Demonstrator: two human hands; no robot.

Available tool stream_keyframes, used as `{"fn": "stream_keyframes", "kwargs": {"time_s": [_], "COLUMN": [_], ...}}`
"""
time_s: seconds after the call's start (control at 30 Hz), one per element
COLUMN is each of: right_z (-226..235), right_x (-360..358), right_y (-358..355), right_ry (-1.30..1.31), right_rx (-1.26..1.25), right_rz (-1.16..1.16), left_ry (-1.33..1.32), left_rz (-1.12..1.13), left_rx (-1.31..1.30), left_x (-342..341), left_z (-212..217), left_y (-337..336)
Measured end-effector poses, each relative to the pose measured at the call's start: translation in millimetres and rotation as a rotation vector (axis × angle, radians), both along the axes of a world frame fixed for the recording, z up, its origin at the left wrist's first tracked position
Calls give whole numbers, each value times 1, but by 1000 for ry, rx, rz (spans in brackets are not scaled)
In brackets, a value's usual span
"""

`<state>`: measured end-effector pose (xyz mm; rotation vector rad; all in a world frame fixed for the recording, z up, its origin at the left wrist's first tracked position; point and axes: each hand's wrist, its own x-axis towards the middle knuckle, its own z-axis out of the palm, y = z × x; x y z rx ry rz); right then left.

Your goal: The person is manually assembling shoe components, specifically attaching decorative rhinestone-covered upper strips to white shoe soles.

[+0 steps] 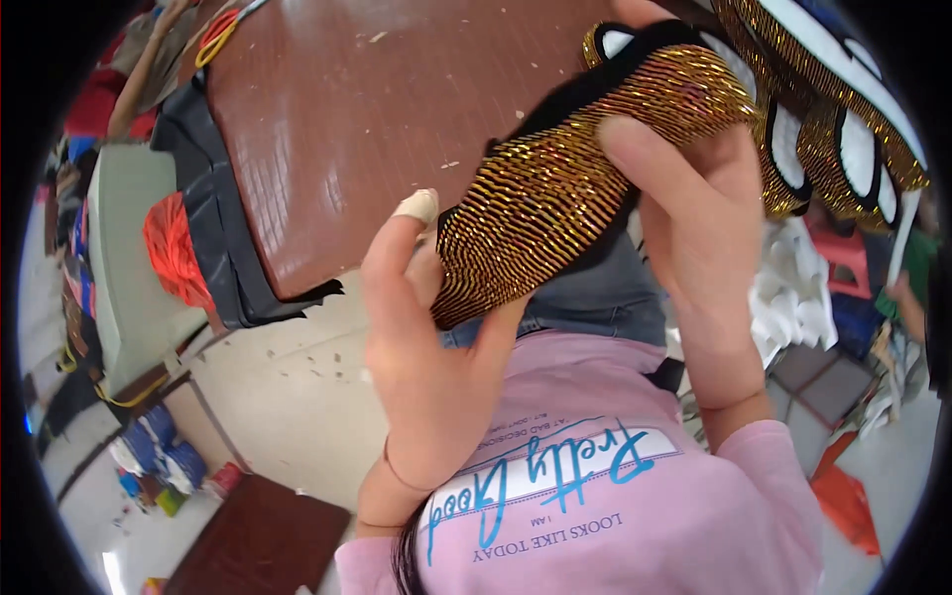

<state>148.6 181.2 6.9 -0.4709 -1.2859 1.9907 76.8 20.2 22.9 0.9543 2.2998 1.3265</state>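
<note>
The person wears a pink long-sleeved top [635,506] with blue lettering, blue jeans [595,297], and a bandage [416,206] on one fingertip.

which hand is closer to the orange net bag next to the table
Left. The left hand, holding the gold strip's lower end, is nearer the orange net bag; the right hand grips the strip farther right.

A brown table [377,119] with a fine grid pattern filled the upper middle of the view, its surface dotted with small pale scraps [448,164]. An orange loop [216,38] lay at its far left corner, and black sheeting [213,228] hung down its left edge with an orange net bag [174,253] against it. Below lay a pale floor [288,397], strewn with bits of litter.
</note>
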Motion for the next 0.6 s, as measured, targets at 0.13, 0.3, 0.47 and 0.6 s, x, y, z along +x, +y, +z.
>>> {"fn": "stream_keyframes", "kwargs": {"time_s": [0.13,0.3,0.47,0.6], "right_z": [-6,-6,-5,-8], "right_x": [-34,-60,-75,-76], "right_y": [5,7,8,6], "right_ry": [-23,-38,22,141], "right_rx": [93,170,100,-26], "right_rz": [87,226,316,366], "left_ry": [-347,-458,-248,-158], "left_rz": [137,143,-32,-202], "left_rx": [270,475,400,390], "left_x": [16,6,-41,-66], "left_z": [-26,-45,-40,-40], "left_y": [-4,-12,-26,-12]}}
